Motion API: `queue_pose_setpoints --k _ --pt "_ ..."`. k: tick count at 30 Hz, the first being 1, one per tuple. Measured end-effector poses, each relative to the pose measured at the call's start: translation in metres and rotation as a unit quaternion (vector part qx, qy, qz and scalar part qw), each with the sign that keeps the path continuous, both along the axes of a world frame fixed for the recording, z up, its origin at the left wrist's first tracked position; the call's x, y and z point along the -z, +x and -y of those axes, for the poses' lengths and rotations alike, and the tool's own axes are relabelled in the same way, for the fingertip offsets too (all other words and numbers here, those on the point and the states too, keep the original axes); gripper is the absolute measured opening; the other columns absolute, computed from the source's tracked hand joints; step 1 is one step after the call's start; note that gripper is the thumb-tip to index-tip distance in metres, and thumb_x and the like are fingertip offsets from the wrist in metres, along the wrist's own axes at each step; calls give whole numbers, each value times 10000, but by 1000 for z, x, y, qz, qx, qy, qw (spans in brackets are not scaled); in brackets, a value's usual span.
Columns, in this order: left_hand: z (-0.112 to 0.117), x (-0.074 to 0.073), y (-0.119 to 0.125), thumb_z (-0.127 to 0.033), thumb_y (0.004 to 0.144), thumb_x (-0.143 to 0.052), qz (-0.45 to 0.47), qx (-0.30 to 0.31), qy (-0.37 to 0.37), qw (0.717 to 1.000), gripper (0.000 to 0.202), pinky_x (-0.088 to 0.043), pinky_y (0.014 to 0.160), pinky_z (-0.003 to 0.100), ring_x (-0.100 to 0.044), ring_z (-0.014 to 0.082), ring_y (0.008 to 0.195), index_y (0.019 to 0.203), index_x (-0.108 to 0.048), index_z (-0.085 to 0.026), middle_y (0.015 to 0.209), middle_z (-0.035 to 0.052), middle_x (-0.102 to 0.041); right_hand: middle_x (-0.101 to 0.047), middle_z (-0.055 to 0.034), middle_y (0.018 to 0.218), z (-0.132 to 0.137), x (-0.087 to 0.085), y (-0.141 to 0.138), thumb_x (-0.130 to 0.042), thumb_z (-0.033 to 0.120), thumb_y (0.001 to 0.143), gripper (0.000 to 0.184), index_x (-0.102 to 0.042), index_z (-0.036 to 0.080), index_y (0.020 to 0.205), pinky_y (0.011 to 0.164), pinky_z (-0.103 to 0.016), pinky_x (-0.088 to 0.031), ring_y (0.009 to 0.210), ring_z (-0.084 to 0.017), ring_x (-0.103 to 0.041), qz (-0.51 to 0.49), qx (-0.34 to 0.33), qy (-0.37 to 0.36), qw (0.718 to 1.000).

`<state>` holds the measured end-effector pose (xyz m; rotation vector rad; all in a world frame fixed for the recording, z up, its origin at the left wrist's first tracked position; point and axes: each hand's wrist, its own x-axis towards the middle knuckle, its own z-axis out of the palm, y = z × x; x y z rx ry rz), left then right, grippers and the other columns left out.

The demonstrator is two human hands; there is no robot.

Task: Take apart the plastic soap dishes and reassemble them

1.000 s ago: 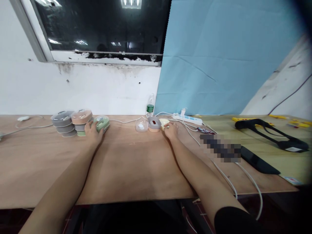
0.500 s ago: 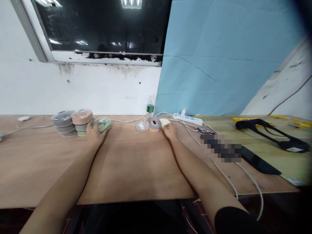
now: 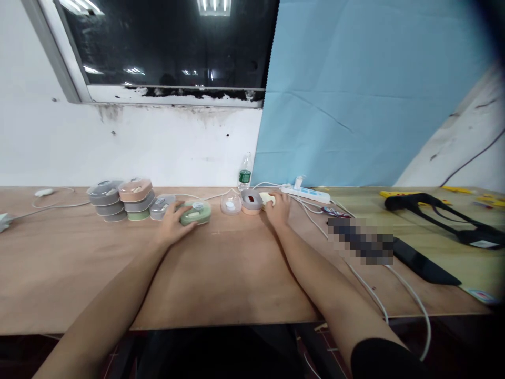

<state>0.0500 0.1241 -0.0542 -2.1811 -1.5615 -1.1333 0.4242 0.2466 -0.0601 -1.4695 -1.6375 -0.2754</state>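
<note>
The green box [image 3: 200, 212] extends rightward from the left grip [image 3: 172, 225], its left end clamped between thumb and fingers. Just left of the right grip [image 3: 279, 210] — touching it — lies a pale yellow piece [image 3: 267, 198]; whether clamped, I cannot tell.

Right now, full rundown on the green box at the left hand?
The green box is low and rounded, with a pale green body and a see-through top that looks like plastic. A round whitish patch and a smaller pale piece show on top; what they are is too small to tell. It sits upright at the table, right of a small gray box. The left hand grips its left end, thumb along the near side, hiding that part.
</note>
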Motion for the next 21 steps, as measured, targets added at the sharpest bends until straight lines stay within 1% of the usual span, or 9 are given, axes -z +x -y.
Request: queue_pose_setpoints --k 2,5,8,9,11,13,17,19,21 --pt "5 -1 11 -492 760 -660 -37 51 -21 998 518 -407 1057 425 -480 292 1232 1209 -606 -240 1328 109 -481 -554 -132 1200 10 -6 -11 -435 183 830 351 -601 167 1139 1023 -442 -288 1170 -291 -430 44 -55 14 997" --pt "11 -4 24 -482 773 -648 -65 92 -37 993 528 -421 1043 437 -484 298 1231 1245 -583 -255 1346 107 -480 -568 -129 1219 24 -11 -33 -486 320 865 361 -580 190 1189 1047 -475 -292 1182 -302 -450 103 -188 15 977" --pt "14 -6 30 -471 774 -651 -66 114 -27 991 549 -429 1036 440 -487 300 1230 1265 -563 -240 1339 118 -490 -550 -128 1279 40 -11 -58 -573 522 818 571 -514 207 1290 1063 -492 -317 1215 -310 -456 159 -347 17 924" --pt "15 -7 30 -469 775 -651 -65 120 -21 990 559 -427 1038 439 -487 300 1231 1271 -553 -230 1337 124 -492 -532 -128 1312 45 -10 -66 -596 575 790 661 -479 211 1330 1069 -491 -322 1237 -310 -448 171 -389 16 905" --pt "15 -7 29 -466 778 -650 -60 128 -13 990 574 -423 1042 442 -487 299 1232 1279 -536 -212 1337 133 -495 -480 -129 1386 57 -11 -80 -615 629 761 790 -402 214 1400 1082 -482 -326 1283 -307 -422 185 -445 4 876" --pt "15 -8 28 -462 780 -647 -51 127 -13 990 581 -418 1044 456 -488 304 1232 1285 -522 -204 1338 138 -498 -430 -130 1440 68 -11 -92 -598 623 785 818 -337 218 1445 1087 -476 -330 1317 -300 -401 191 -473 -23 860" --pt "15 -8 26 -453 783 -642 -13 117 -18 993 594 -414 1045 465 -496 305 1226 1303 -499 -206 1318 137 -515 -410 -102 1471 76 -9 -102 -530 514 882 679 -307 252 1466 1088 -456 -345 1344 -265 -394 176 -491 -85 849" --pt "14 -7 26 -451 803 -623 3 116 -29 993 585 -428 1031 444 -514 291 1209 1314 -484 -203 1298 133 -528 -454 -82 1444 74 -7 -101 -511 467 906 604 -343 264 1449 1068 -434 -375 1312 -247 -441 155 -491 -107 850" --pt "12 -6 25 -441 847 -572 30 109 -40 993 546 -465 983 413 -558 263 1148 1326 -464 -202 1259 123 -558 -522 -74 1386 71 -3 -100 -477 443 928 522 -403 265 1414 1027 -419 -414 1251 -239 -507 123 -472 -120 865"
